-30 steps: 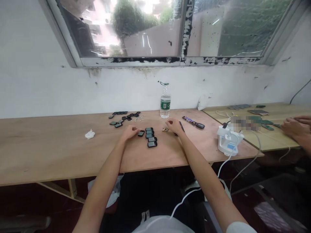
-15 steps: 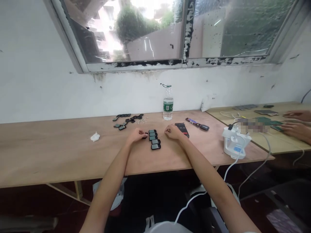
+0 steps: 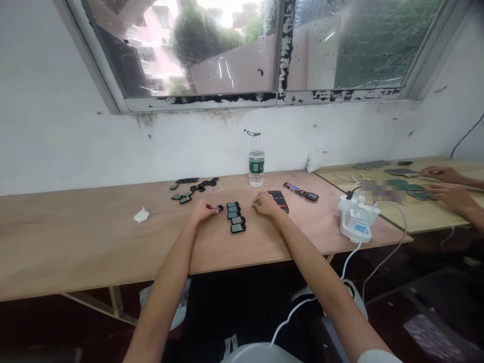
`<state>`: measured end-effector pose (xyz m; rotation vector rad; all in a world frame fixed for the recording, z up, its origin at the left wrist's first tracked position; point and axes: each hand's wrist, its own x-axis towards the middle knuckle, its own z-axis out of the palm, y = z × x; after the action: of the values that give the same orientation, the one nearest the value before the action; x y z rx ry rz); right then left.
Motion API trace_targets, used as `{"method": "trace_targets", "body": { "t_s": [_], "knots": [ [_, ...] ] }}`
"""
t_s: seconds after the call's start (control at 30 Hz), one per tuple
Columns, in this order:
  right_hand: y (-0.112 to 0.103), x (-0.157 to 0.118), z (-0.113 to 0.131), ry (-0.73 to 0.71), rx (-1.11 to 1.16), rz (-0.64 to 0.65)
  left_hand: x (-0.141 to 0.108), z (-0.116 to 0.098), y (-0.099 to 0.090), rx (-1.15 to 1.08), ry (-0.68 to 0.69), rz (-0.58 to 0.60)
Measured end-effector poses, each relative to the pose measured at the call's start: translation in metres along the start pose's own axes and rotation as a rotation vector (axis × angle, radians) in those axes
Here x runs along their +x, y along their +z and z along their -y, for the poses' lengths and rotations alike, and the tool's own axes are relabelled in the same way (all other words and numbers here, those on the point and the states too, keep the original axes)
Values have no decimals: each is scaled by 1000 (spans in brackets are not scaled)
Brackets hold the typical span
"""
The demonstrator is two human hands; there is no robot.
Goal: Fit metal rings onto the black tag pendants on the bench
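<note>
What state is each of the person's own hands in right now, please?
Left hand: fingers closed on a small, black, plastic-looking device.
Right hand: fingers curled at small, gold-coloured, metallic-looking pieces; whether gripped cannot be told.

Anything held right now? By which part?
Left hand: small black piece, apparently by its left end. Right hand: at brass-coloured bits; hold unclear.

Small black-cased units point(image 3: 237, 220) lay grouped on a wooden worktable point(image 3: 94, 242) below a paint-flaked window frame point(image 3: 223, 100) in an apparent workshop, a co-worker's hands point(image 3: 454, 197) at the adjoining table point(image 3: 423, 222).
</note>
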<state>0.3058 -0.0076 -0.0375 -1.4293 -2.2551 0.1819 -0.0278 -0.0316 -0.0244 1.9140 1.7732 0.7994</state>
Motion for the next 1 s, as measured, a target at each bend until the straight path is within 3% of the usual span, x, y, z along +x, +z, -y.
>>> {"method": "trace_targets", "body": {
  "t_s": [0.33, 0.67, 0.8, 0.9, 1.0],
  "knots": [
    [1, -4, 10, -135, 74, 52, 0, -8, 5, 93, 44, -40],
    [14, 0, 8, -170, 37, 50, 4, -3, 7, 54, 112, -129],
    [15, 1, 14, -228, -29, 78, -2, -15, 10, -14, 275, -203],
    [14, -1, 18, -218, -61, 100, -5, -25, 16, -45, 429, -184],
    [12, -2, 20, -229, -65, 117, -6, -30, 22, -55, 495, -148]
  ]
}}
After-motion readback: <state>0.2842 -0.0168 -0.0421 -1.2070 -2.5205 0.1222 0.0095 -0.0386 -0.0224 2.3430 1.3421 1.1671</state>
